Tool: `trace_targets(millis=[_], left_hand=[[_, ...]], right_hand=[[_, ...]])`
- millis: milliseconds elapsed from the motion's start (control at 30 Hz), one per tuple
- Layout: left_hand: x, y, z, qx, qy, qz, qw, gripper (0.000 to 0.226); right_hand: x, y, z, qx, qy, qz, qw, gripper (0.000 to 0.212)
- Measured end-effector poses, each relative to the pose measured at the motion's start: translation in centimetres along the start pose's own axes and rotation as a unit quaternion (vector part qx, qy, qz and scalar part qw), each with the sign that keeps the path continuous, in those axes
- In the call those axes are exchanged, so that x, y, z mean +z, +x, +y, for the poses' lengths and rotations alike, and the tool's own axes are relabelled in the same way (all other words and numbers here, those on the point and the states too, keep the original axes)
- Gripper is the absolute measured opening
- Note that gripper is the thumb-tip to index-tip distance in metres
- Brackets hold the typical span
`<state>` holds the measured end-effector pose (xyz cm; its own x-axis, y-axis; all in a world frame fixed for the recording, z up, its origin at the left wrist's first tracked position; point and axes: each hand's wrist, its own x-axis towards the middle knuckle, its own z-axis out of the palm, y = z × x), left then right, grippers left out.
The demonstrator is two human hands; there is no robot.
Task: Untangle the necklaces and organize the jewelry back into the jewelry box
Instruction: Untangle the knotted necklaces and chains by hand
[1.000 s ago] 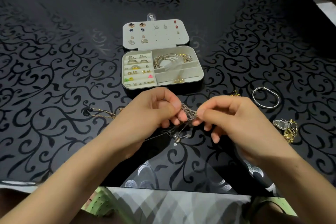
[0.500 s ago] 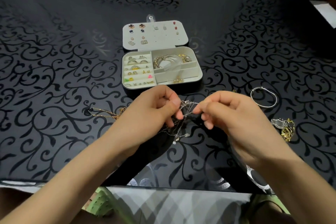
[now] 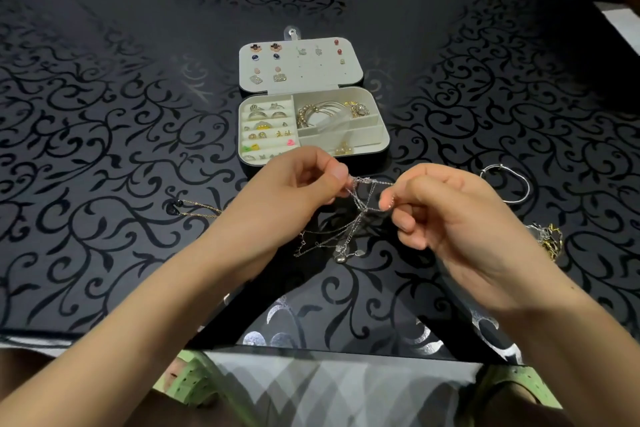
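Note:
A tangle of thin silver necklaces (image 3: pixel 363 204) hangs between my two hands just above the black patterned table, its loose ends and small pendants trailing onto the surface. My left hand (image 3: pixel 294 191) pinches one side of the knot and my right hand (image 3: pixel 440 211) pinches the other, with a short stretch of chain taut between them. The open white jewelry box (image 3: pixel 381 125) lies just beyond my hands, holding rings, earrings and bangles, with studs pinned in its lid. A gold chain with a dark pendant (image 3: pixel 194 211) lies on the table to the left, partly hidden by my left wrist.
A silver bangle (image 3: pixel 505 184) lies on the table to the right. A clump of silver and gold jewelry (image 3: pixel 549 239) sits further right, near my right wrist. The table's front edge (image 3: pixel 329 350) runs below my forearms.
My hands have risen and drawn apart, stretching the knot open so separate strands show between my fingertips. The pendants still trail on the table.

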<state>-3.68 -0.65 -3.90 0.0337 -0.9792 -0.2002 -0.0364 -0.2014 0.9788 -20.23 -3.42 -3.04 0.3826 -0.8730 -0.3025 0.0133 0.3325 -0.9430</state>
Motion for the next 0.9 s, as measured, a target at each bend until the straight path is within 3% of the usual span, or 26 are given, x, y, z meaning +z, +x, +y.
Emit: trace_targets(millis=[133, 367, 600, 900], left_hand=[[0.5, 0.0, 0.1, 0.003, -0.078, -0.031, 0.996, 0.017], [0.3, 0.1, -0.3, 0.055, 0.006, 0.004, 0.998, 0.017], [0.9, -0.9, 0.2, 0.010, -0.080, -0.019, 0.997, 0.022], [0.8, -1.5, -0.1, 0.030, -0.004, -0.024, 0.999, 0.023]], right_hand=[[0.1, -0.3, -0.5, 0.022, 0.027, -0.010, 0.999, 0.018], [0.0, -0.7, -0.7, 0.098, 0.050, -0.041, 0.993, 0.017], [0.1, -1.3, -0.4, 0.092, 0.075, -0.083, 0.989, 0.011], [-0.2, -1.6, -0.6, 0.077, 0.124, -0.061, 0.987, 0.003]])
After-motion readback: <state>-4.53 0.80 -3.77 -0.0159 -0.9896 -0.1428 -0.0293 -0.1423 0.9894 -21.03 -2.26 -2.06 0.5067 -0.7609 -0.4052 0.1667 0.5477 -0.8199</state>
